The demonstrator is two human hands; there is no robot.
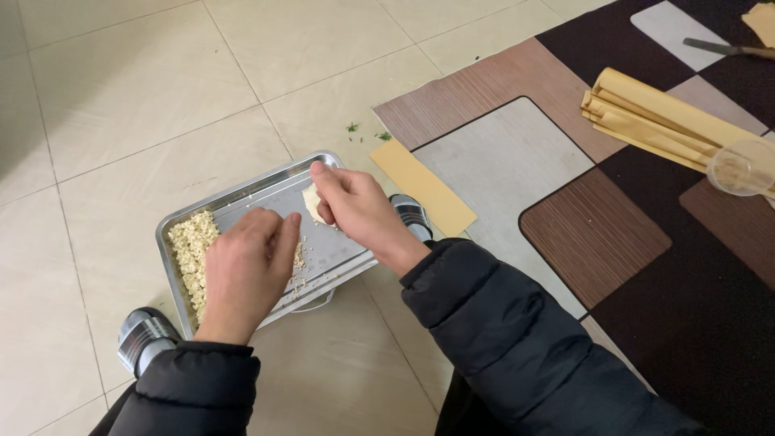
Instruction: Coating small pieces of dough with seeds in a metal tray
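Nearest the camera, two black padded sleeves (517, 339) reach forward from the bottom edge, one for each arm of a person crouching on a pale tiled floor (121, 97). The left hand (246, 270) lies palm down inside a rectangular metal tray (250, 192), fingers curled loosely over a heap of pale crumbly filling (190, 246) at the tray's left end; whether it holds any of the crumbs cannot be told. The right hand (359, 211) comes in from the right with its wrist bent, fingers closed around a small folded piece of pale wrapper (312, 203), held just above the tray's far right part. Two shoe toes show, grey and shiny: one (144, 337) at the near left of the tray, one (412, 215) just right of it, partly behind the right wrist.

To the right lies a mat (581, 218) patterned in brown, grey and dark rounded blocks. One flat yellow rectangular sheet (421, 187) rests across its left edge, near the tray. Far right on the mat sits a stack of rolled yellow sheets (654, 117), with one clear plastic cup (741, 168) just beside it.
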